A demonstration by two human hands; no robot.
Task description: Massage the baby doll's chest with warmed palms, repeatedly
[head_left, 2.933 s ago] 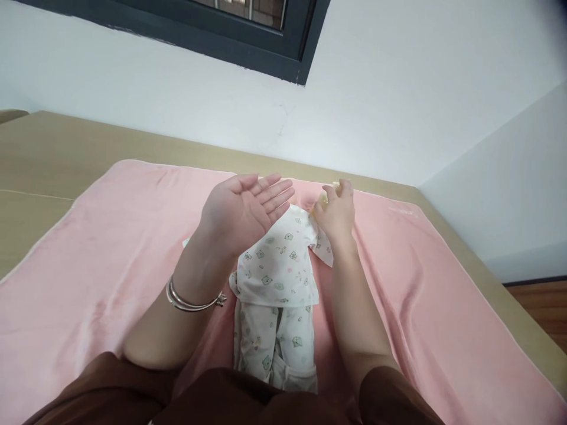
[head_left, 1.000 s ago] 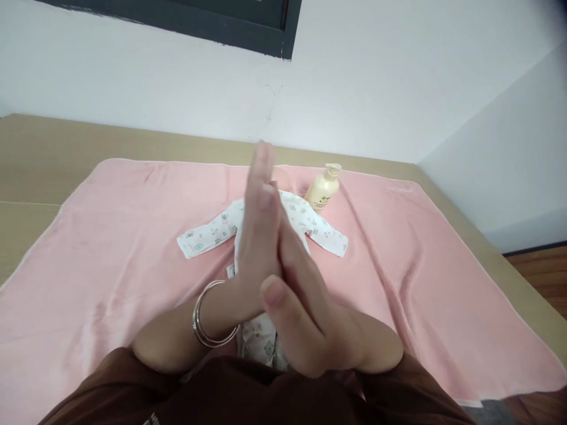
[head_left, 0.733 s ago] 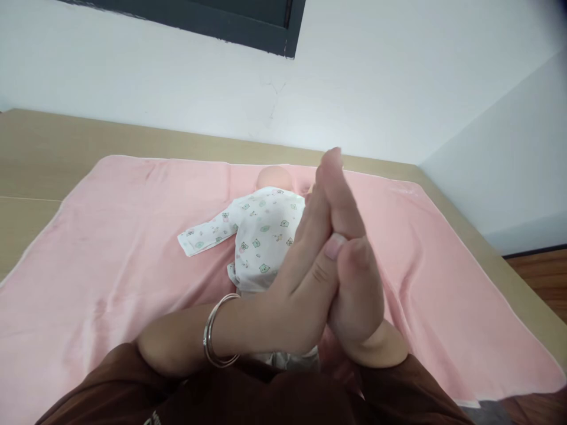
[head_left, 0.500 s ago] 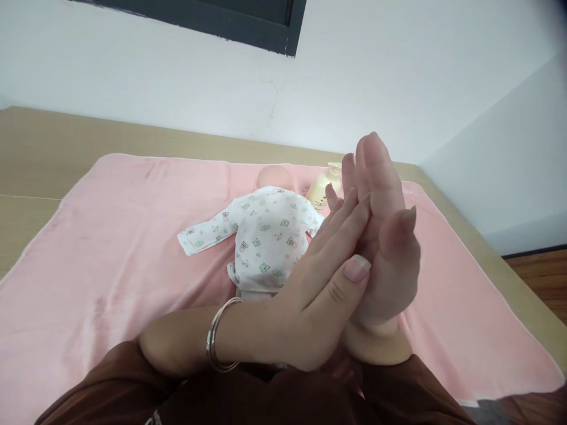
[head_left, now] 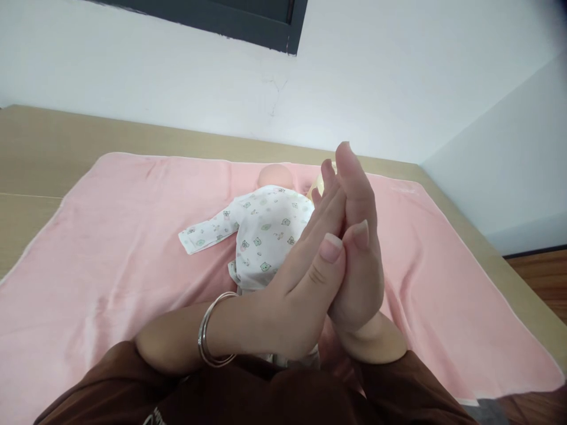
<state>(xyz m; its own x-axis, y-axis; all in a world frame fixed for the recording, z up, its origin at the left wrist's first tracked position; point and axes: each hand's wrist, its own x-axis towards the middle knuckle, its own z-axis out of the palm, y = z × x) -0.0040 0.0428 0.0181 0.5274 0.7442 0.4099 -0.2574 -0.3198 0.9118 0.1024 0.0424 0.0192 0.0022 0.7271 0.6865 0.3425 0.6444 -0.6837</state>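
Observation:
My left hand (head_left: 296, 295), with silver bangles (head_left: 208, 330) at its wrist, lies palm to palm against my right hand (head_left: 361, 260). Both have their fingers stretched out and pointing up and away, and no object shows between the palms. Beyond them a baby doll (head_left: 275, 176) lies on its back, dressed in a white printed top (head_left: 266, 236) with one sleeve spread to the left. Its face and its other arm are hidden. A pale yellow pump bottle (head_left: 315, 188) stands by the doll's head, mostly covered by my fingers.
A pink blanket (head_left: 146, 236) is spread over a light wooden table (head_left: 35, 147). Behind the table rises a white wall (head_left: 199, 88) with a dark frame (head_left: 266, 29). A wooden floor (head_left: 540, 277) shows past the right edge.
Both hands have shifted left together, still pressed palm to palm. They now cover more of the bottle and of the doll's right-hand side.

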